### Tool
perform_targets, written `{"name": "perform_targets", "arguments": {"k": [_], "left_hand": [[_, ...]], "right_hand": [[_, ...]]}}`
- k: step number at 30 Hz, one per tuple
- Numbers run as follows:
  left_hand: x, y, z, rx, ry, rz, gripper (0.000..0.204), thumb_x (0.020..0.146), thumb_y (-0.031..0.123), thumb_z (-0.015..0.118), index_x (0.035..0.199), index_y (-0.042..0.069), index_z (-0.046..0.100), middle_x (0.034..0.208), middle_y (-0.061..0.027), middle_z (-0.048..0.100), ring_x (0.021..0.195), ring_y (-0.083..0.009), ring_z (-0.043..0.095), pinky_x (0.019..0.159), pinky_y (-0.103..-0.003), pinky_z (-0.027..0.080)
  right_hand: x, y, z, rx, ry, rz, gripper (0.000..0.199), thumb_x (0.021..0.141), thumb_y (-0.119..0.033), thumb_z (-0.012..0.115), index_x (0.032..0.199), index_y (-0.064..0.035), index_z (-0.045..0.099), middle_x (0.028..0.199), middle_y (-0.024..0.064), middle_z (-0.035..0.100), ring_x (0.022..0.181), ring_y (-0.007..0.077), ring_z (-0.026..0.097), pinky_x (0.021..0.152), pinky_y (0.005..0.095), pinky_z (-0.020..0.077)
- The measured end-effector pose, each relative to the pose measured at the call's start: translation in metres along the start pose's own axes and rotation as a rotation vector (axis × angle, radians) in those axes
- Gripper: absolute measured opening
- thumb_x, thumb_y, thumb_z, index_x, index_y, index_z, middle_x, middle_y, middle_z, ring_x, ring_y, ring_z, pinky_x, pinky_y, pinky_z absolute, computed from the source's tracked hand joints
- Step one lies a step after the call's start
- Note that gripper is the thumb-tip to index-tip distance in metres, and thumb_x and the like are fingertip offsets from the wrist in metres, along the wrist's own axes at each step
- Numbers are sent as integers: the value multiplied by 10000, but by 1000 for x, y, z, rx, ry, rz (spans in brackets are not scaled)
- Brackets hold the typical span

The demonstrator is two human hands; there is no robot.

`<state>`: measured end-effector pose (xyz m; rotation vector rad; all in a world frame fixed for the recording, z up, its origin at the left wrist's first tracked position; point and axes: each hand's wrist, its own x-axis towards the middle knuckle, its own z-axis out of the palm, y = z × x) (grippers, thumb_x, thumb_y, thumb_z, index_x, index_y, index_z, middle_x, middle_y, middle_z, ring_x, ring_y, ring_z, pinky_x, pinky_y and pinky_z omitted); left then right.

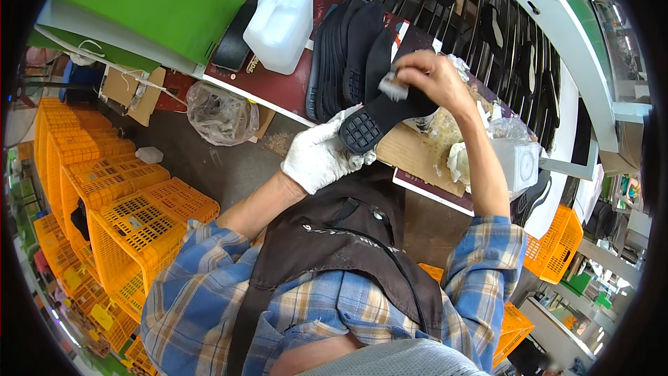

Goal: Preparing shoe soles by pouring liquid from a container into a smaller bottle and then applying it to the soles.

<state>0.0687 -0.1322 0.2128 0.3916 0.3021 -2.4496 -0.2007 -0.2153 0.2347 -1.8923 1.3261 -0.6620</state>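
Note:
My left hand (312, 160), in a white work glove, grips a black shoe sole (362, 132) by its heel end, the square-lugged tread facing up. The sole's other end runs up and to the right, partly under my right hand (440, 82). That hand is bare, its fingers pinching a small whitish wad (394, 88) just above the sole; the wad is blurred, so cannot tell its exact kind or whether it touches the sole. Just beyond lies a row of black soles (348, 49), leaning together on a dark red board (296, 87).
A white plastic jug (282, 24) stands left of the soles, near a green box (153, 7). Behind runs a metal roller conveyor (515, 28) carrying soles. Cardboard (410, 157) and a clear container (515, 167) lie at right. Orange crates (146, 230) are stacked at left.

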Motion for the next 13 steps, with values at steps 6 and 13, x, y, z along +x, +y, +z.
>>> {"name": "perform_targets", "arguments": {"k": [6, 13], "left_hand": [[3, 1, -8, 55, -33, 22, 463, 991, 260, 395, 1425, 102, 383, 1301, -166, 519, 1061, -352, 580, 858, -476, 531], [-28, 11, 7, 260, -154, -57, 539, 951, 272, 495, 1451, 130, 351, 1326, -166, 512, 1064, -372, 582, 910, -504, 485]], "right_hand": [[-8, -6, 0, 386, -34, 128, 160, 828, -50, 698, 969, 24, 683, 874, 45, 686, 804, 108, 642, 726, 253, 517], [-13, 4, -29, 383, 695, 43, 217, 870, -38, 634, 1080, 7, 670, 979, 118, 696, 890, 189, 680, 798, 287, 533]]}}
